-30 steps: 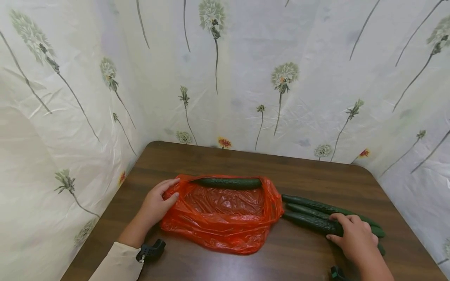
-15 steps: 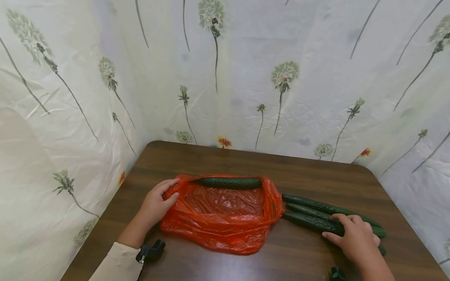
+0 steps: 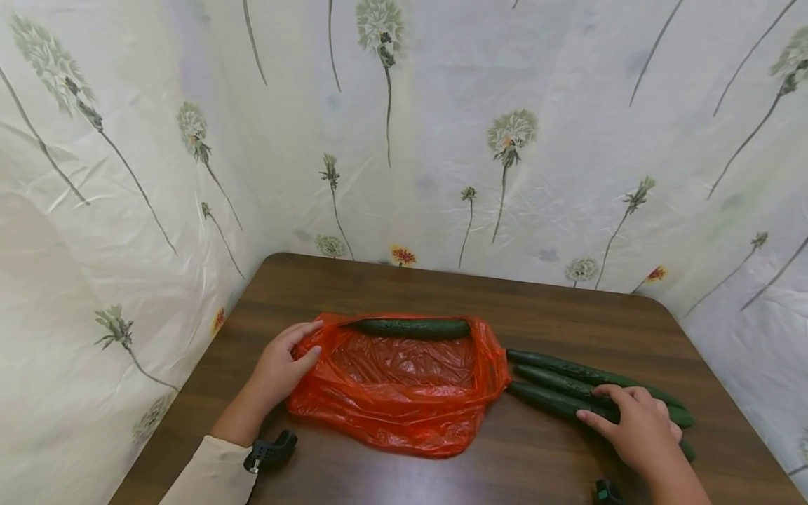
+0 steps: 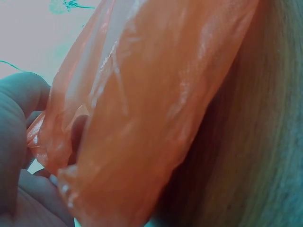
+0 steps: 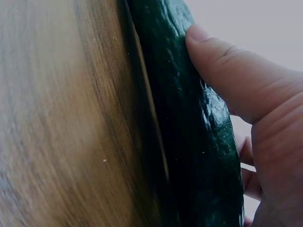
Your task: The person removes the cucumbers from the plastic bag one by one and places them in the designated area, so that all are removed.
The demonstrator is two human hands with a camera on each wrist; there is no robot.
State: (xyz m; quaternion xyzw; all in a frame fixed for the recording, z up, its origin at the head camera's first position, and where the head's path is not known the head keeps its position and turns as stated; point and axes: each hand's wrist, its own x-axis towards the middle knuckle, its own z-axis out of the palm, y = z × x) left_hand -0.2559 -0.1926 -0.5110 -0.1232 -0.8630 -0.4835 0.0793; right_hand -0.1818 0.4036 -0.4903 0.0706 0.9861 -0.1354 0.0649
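On the table lies a crinkled red plastic bag [image 3: 404,424] with its mouth spread open. One cucumber [image 3: 413,328] rests along the far side inside it. My left hand [image 3: 282,365] holds the bag's left edge, and in the left wrist view the thin film [image 4: 137,109] runs between thumb and fingers. Right of the bag, three cucumbers lie side by side, their left tips touching or close to its edge. My right hand [image 3: 640,426] grips the nearest cucumber [image 3: 546,398] near its right end. In the right wrist view the thumb presses on this dark, bumpy cucumber [image 5: 189,123].
The dark wooden table [image 3: 442,284] has rounded far corners. Floral-printed sheeting [image 3: 442,140] hangs behind it and along both sides. A black wrist device [image 3: 271,451] sits at my left wrist, and another [image 3: 607,491] shows by the right one.
My right thumb has slid slightly left along the nearest cucumber, which has shifted a little at its right end. The left hand and the bag look unmoved.
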